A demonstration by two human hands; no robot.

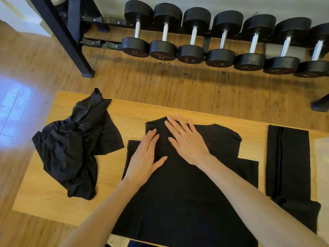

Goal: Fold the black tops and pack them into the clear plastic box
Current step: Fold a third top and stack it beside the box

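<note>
while flattening the folded-in sleeve, left hand (145, 160) and right hand (185, 139) laid open-fingered on spread black top (187, 193), gripping nothing, apparently to set the crease.

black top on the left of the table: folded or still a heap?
Unfolded. The left top lies crumpled in a wrinkled heap on the table, untouched by either hand.

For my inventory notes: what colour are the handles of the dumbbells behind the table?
Silver metal, between black ends, on the dumbbells; the head view shows it clearly.
</note>
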